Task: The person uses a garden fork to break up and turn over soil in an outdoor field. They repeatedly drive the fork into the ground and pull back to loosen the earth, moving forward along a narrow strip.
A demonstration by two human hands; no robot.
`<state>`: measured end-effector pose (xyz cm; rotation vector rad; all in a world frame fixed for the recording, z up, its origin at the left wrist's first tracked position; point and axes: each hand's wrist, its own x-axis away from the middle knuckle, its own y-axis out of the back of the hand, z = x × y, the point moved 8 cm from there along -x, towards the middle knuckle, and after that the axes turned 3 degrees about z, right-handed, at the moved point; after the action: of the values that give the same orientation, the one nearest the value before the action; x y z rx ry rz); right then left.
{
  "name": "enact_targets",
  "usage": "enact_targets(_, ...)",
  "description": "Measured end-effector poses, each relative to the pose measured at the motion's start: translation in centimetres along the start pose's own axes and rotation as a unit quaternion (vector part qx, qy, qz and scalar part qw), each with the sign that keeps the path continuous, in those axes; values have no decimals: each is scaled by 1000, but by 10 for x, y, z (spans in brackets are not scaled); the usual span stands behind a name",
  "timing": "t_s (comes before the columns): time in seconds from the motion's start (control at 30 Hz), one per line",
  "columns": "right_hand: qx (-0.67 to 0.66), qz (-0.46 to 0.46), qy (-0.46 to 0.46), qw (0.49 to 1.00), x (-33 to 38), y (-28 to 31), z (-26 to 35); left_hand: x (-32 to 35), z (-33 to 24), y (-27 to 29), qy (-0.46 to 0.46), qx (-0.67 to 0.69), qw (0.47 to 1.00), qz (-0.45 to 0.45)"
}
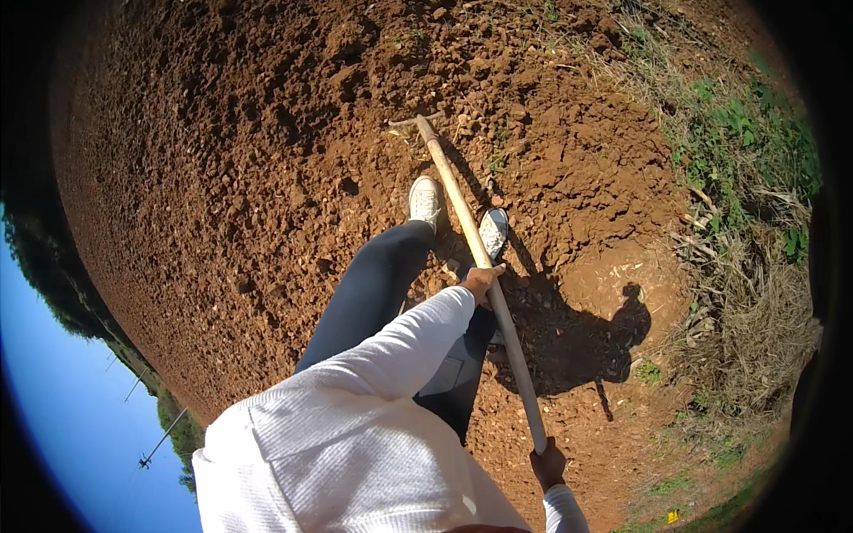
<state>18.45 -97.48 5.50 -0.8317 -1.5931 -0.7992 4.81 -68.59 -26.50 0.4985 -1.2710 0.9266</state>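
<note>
Both my hands grip a hoe (469, 218) by its long, pale wooden handle. Its thin head sits crosswise at the far end, down at the reddish-brown soil (258, 160); the blade's full shape is hard to make out. My left hand (482, 282) wraps round the middle of the handle, in front of my legs. At the handle's near end, lower right, my right hand (548, 465) is closed round it. A bit of pale dry plant matter (404, 133) lies by the hoe's head. My shoes stand either side of the handle.
Loose, cloddy soil spreads to the left and far side. Along the right runs a strip of dry grass (755, 346) with green weeds (742, 124). My shadow (577, 342) falls on smoother ground at right. Trees, poles and sky show at far left.
</note>
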Motion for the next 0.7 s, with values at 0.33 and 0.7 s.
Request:
enact_targets(0.33,-26,-141,-114,983,24,-11,31,-16,-62,47,-113,306,945,28)
enact_targets(0.7,-77,-119,-65,988,32,-47,-12,25,-19,55,-87,166,966,-178)
